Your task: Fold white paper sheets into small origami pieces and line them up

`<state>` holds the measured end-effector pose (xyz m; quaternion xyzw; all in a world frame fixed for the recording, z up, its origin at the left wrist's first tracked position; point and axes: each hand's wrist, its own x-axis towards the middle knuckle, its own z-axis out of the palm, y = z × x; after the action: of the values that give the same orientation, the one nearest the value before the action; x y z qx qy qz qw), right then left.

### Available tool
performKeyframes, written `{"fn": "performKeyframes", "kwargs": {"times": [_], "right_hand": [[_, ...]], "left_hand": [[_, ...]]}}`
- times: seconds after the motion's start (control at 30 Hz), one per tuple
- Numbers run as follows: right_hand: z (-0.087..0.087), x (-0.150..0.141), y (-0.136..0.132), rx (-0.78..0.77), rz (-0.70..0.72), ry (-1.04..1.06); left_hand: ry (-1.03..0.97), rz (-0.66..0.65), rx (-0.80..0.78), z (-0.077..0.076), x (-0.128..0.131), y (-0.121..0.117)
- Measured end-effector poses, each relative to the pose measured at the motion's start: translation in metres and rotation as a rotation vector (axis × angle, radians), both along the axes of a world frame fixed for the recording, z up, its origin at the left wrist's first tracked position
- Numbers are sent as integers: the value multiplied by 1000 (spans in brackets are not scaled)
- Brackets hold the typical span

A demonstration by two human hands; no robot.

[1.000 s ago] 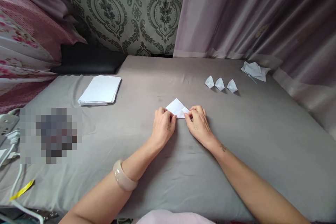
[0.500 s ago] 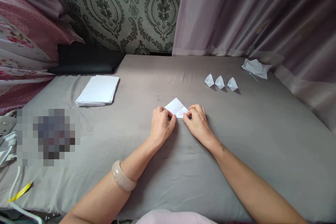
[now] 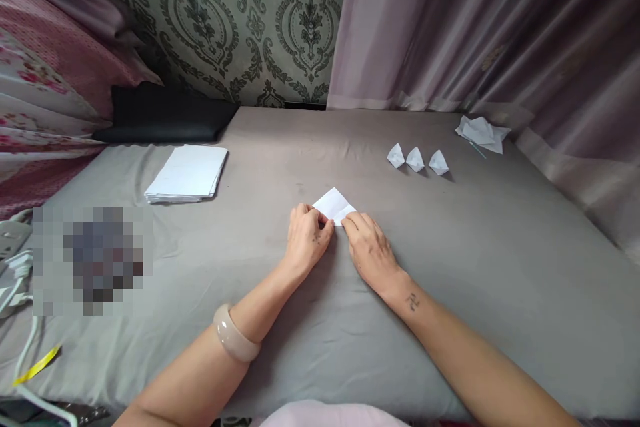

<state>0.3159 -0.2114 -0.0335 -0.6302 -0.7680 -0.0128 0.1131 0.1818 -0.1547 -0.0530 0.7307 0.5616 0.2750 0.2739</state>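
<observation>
A small folded sheet of white paper [image 3: 333,203] lies on the grey cloth in front of me, one corner pointing away. My left hand [image 3: 310,232] is closed on its left side, with thumb and forefinger pinching the near left edge. Over the right corner rests my right hand [image 3: 369,243], palm down, its stretched fingers pressing on the paper. That corner is hidden beneath the fingers. Farther off to the right stand three small folded paper shapes [image 3: 415,159] in a row.
A stack of white paper [image 3: 187,172] lies at the left. Crumpled paper [image 3: 483,133] and a thin bluish stick [image 3: 479,150] are at the far right. A black folded item [image 3: 167,113] sits at the back left. Power cables [image 3: 23,360] and a yellow strip [image 3: 37,365] lie near left.
My right hand has gone from pinching the paper's right corner to lying palm down across it, and has shifted slightly left. My left hand keeps its pinch.
</observation>
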Motion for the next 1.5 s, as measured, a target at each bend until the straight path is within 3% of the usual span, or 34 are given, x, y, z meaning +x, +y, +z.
{"fn": "performKeyframes", "kwargs": {"times": [0.13, 0.27, 0.43, 0.53, 0.77, 0.97, 1.17, 1.33, 1.5], "right_hand": [[5, -11, -9, -33, -47, -96], [4, -18, -10, 10, -58, -99], [3, -21, -12, -11, -66, -97], [3, -20, -13, -33, -55, -85], [1, -16, -12, -14, -38, -62], [-1, -20, -15, 4, -39, -40], [1, -23, -17, 0, -55, -35], [2, -26, -20, -15, -52, 7], [-1, -21, -20, -75, -59, 45]], "left_hand": [[31, 14, 6, 1, -2, 0], [84, 107, -13, 4, -6, 2], [78, 124, -60, 4, -9, 5], [81, 112, -62, 2, -13, 7], [-42, 33, 95, -6, -15, 17], [-81, 11, -3, -6, -14, 28], [-94, -11, 5, -4, -15, 28], [-86, -76, 7, 2, -15, 26], [6, -87, -58, 19, -14, 11]]}}
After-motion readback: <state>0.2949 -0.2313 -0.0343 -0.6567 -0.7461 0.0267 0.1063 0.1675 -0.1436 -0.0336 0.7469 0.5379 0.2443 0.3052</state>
